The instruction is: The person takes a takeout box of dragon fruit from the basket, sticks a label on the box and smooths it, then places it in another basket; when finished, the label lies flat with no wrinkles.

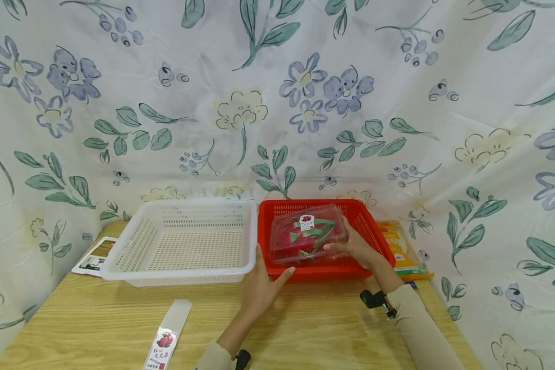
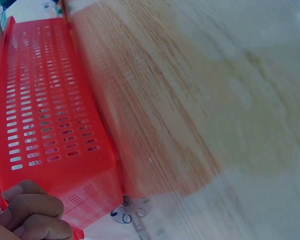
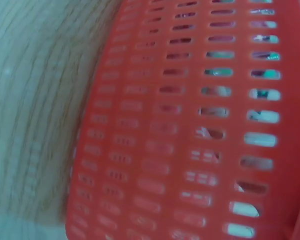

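A clear plastic box [image 1: 277,241] with red-and-green dragon fruit inside and a small label on its lid sits tilted in the red basket [image 1: 305,275]. My right hand [image 1: 358,250] grips the box's right end, thumb at the front and fingers behind. At the red basket's front left corner is my left hand [image 1: 257,290], its thumb spread toward the front rim. Bent fingers [image 2: 35,207] show beside the basket's end in the left wrist view. The right wrist view shows the slotted basket wall [image 3: 155,125], with pink and green behind the slots; the right hand is out of that view.
A white basket [image 1: 176,275] stands left of the red one. Behind it at the left lies a printed card [image 1: 92,263]. A yellow-orange packet [image 1: 400,249] lies at the right. On the wooden table [image 1: 97,324], a white strip [image 1: 166,336] bears a dragon fruit picture. Floral cloth hangs behind.
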A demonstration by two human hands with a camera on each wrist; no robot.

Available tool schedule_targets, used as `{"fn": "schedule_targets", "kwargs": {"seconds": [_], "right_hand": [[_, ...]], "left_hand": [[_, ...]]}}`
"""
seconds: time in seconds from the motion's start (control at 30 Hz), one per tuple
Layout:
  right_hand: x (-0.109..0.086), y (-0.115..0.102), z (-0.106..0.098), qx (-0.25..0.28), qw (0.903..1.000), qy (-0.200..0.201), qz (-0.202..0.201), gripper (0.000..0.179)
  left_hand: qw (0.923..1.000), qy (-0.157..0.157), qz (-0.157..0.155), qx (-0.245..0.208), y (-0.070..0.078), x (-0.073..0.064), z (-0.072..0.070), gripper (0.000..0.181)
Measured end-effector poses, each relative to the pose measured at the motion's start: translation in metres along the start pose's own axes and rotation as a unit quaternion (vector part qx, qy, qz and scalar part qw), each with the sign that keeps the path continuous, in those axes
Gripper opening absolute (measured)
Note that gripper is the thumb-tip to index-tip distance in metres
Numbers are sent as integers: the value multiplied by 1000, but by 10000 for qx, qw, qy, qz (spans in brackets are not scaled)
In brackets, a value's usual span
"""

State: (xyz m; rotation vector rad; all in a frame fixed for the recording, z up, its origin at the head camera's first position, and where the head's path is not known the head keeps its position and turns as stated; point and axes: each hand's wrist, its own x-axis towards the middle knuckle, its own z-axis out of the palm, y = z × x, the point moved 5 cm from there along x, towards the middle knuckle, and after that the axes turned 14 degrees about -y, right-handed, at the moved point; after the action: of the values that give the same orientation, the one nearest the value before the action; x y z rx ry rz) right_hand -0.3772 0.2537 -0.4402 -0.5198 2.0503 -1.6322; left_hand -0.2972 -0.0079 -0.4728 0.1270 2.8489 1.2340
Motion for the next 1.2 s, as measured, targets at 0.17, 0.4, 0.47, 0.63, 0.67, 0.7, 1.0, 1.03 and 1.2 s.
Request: {"fn": "schedule_targets", "kwargs": {"seconds": [0.17,0.4,0.47,0.63,0.67,0.7,1.0,1.03,1.2], "right_hand": [[-1,4,-2,-288,9993,-121,184,102],[-2,9,-3,-409,9984,-317,226,103],[-2,11,-3,-511,9978,-302,297,101],[0,15,-2,-451,9976,-215,478,99],[0,16,-1,-460,9974,-196,517,99],[1,16,-2,-472,9974,-176,525,100],[7,12,-2,-483,9980,-207,344,94],[7,11,-2,-489,9980,-197,345,93],[6,9,-1,-595,9977,-171,288,89]], "left_hand": [[10000,-2,-59,29,-1,0,0,115],[10000,-40,-62,-18,-1,-2,1,114],[10000,-49,-44,-51,-1,-2,2,114],[10000,-24,-29,-23,-2,-2,2,113],[10000,-12,-30,2,-2,-2,2,113],[10000,-3,-31,12,-2,-2,2,113],[10000,-58,-35,-62,-1,0,-2,115],[9999,-78,-32,-68,-1,0,-2,115],[9999,-117,-33,-61,-1,1,-1,114]]}}
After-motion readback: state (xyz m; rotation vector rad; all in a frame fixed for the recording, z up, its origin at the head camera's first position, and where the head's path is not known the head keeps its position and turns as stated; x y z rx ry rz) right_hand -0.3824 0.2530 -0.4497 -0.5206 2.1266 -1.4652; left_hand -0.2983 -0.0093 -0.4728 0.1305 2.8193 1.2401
